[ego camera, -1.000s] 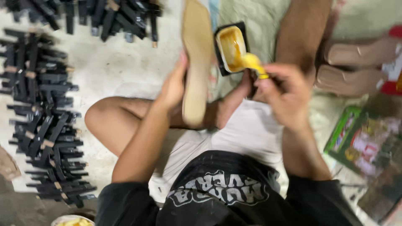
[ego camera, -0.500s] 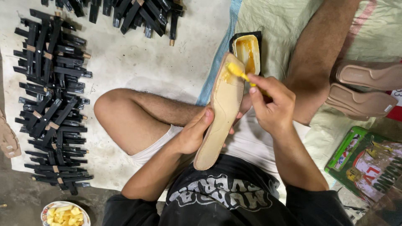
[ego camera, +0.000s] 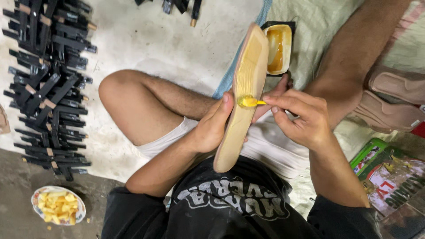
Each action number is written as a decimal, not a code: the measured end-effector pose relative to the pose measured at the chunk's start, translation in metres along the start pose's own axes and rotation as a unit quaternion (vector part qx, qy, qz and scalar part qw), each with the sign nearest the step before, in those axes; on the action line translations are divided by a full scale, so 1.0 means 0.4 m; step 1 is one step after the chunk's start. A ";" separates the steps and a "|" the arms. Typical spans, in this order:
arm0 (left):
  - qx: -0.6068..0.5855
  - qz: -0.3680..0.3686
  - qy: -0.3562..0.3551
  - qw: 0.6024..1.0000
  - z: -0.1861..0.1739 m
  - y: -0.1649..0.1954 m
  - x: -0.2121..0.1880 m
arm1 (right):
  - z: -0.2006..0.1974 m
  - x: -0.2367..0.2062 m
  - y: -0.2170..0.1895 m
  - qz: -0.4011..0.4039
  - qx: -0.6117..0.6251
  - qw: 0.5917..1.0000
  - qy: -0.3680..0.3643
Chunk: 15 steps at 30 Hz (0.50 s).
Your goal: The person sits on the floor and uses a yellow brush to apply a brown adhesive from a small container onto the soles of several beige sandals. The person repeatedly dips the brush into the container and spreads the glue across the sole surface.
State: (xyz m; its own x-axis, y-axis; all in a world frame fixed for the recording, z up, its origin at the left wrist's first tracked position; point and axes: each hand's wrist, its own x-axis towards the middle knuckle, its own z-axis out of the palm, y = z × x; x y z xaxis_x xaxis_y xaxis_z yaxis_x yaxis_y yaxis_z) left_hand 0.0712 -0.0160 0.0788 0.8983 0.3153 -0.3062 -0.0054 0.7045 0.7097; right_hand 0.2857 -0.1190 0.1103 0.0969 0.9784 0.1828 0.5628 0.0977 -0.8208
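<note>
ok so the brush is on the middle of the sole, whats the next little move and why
Probably drag the yellow brush down the tan sole toward its bare lower end. The right hand has the tip on the sole's middle, the upper part already looks glossy yellow, and the left hand steadies the sole from the side. The glue tray sits just beyond if the brush runs dry.

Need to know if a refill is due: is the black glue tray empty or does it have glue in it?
Not empty. The black tray has amber glue pooled in its lower part and coating its inner walls; depth cannot be told.
</note>
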 end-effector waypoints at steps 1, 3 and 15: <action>-0.018 0.038 -0.006 0.999 0.003 -0.001 0.004 | 0.004 -0.002 -0.003 0.007 0.001 1.000 -0.005; -0.058 0.110 -0.020 0.992 0.009 -0.004 0.010 | 0.014 -0.010 -0.010 0.013 0.018 1.000 -0.012; -0.085 0.192 0.209 0.955 -0.010 -0.009 0.044 | 0.016 -0.080 -0.033 0.031 0.090 0.990 -0.102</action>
State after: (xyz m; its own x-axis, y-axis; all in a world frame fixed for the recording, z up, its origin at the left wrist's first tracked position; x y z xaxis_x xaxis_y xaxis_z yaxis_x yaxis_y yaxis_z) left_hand 0.0852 -0.0105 0.0684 0.5619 0.7726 -0.2955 -0.4028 0.5676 0.7180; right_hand 0.2699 -0.1505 0.1119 -0.0518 0.9982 0.0302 0.4029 0.0486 -0.9139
